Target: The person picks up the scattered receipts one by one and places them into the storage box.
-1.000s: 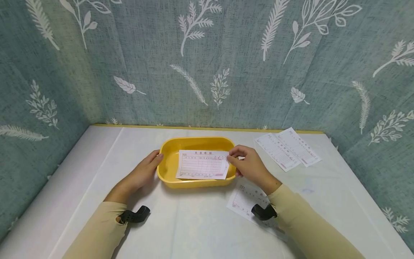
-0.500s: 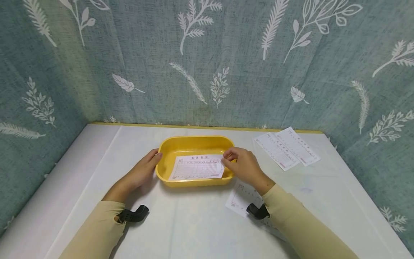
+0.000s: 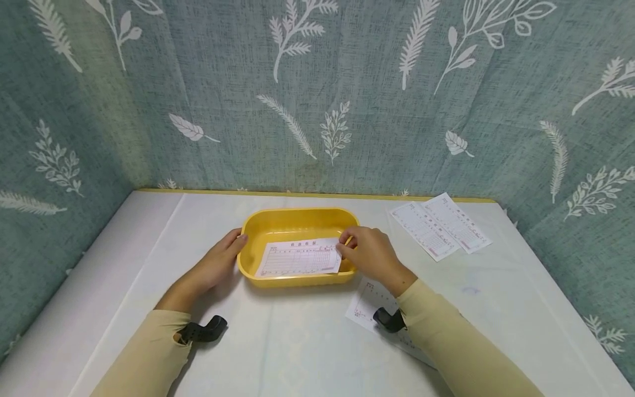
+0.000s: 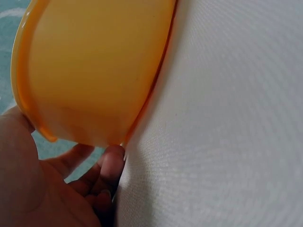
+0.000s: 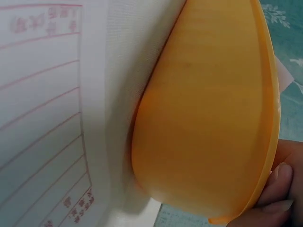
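A yellow plastic tray with rounded corners sits on the white tabletop. My left hand holds its left end; in the left wrist view the thumb lies over the rim and the fingers curl against the outer wall. A receipt slip with red printed lines lies tilted inside the tray. Over the tray's right end, my right hand pinches the slip's right edge between thumb and fingertips. From the right wrist, the tray wall hides most of that slip, with only a corner showing past the rim.
Another receipt slip lies on the table under my right forearm, partly hidden by the sleeve. Two more slips overlap at the back right. A leaf-patterned green cloth walls the table's back and sides.
My right hand has moved slightly left and down with the slip, which now sits lower in the tray and leans flatter. The left hand keeps its hold on the tray.
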Tool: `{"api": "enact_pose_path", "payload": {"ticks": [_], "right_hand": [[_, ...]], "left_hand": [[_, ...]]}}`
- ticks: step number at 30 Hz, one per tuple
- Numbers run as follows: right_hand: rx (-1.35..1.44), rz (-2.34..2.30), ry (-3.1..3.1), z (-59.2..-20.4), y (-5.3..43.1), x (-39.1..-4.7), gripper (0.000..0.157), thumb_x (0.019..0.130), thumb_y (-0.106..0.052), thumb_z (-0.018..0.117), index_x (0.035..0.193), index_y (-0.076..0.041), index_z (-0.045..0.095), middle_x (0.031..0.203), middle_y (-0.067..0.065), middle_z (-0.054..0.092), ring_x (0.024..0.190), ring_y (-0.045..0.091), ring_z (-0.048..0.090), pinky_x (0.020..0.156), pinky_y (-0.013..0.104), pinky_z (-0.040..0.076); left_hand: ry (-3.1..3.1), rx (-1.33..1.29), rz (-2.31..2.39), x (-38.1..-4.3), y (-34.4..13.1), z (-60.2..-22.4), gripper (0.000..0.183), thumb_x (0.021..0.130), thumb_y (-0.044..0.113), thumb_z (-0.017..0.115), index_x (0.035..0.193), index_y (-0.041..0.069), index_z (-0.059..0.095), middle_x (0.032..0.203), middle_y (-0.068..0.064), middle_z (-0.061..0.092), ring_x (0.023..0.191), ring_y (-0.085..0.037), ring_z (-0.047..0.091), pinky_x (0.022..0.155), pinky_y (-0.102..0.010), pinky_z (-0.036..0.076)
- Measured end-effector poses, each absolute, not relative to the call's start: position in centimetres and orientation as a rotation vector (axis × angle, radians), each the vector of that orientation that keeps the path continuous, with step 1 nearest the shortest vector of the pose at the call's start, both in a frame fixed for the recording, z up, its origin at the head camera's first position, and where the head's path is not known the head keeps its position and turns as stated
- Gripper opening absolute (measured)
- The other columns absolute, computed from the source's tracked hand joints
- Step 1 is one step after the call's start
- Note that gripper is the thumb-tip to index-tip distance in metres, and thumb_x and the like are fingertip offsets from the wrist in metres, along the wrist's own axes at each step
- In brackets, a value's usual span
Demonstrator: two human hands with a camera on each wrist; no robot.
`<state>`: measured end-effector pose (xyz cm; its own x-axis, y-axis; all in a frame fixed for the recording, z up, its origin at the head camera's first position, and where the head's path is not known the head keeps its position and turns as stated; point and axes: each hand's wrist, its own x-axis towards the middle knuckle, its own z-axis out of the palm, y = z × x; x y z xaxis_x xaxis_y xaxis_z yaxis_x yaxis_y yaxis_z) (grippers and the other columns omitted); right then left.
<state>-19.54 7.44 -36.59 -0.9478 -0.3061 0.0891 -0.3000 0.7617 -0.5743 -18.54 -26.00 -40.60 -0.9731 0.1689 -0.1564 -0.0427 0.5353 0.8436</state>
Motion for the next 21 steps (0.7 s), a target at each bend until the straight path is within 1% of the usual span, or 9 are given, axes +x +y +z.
{"api": "enact_pose_path", "payload": {"ticks": [5,11,15,21], "right_hand": [[-0.482,-0.921,2.97,-36.54,7.0,-19.36,0.011,0.092,-0.023,0.072,0.092,-0.013,0.07,0.074,-0.004,0.071,0.065,0.01,0.061,0.055,0.023,0.048],[-0.455,-0.955,2.965,-36.58,6.95,-19.44,0.012,0.094,-0.023,0.071,0.095,-0.011,0.07,0.075,-0.002,0.071,0.066,0.012,0.061,0.055,0.024,0.048],[-0.418,-0.963,2.972,-36.36,7.01,-19.55,0.012,0.095,-0.024,0.07,0.096,-0.012,0.069,0.077,-0.001,0.071,0.068,0.014,0.061,0.057,0.024,0.048],[-0.398,-0.982,2.942,-36.36,7.11,-19.67,0.01,0.095,-0.023,0.069,0.096,-0.013,0.069,0.077,-0.001,0.07,0.066,0.016,0.058,0.056,0.025,0.047]], "left_hand": [[2.553,0.116,1.432,-18.42,-26.18,-40.86,0.062,0.107,0.051,0.029,0.154,0.011,0.03,0.159,-0.018,0.034,0.152,-0.039,0.019,0.123,-0.062,0.011],[2.556,0.1,1.403,-18.41,-26.28,-40.91,0.062,0.107,0.051,0.029,0.154,0.011,0.03,0.159,-0.018,0.034,0.152,-0.04,0.019,0.122,-0.063,0.011],[2.565,0.107,1.411,-18.54,-26.15,-40.69,0.063,0.107,0.052,0.029,0.154,0.011,0.03,0.16,-0.017,0.034,0.152,-0.039,0.019,0.122,-0.063,0.011],[2.569,0.104,1.408,-18.51,-26.1,-40.69,0.061,0.108,0.05,0.029,0.154,0.01,0.031,0.158,-0.018,0.035,0.152,-0.039,0.021,0.122,-0.062,0.012]]}}
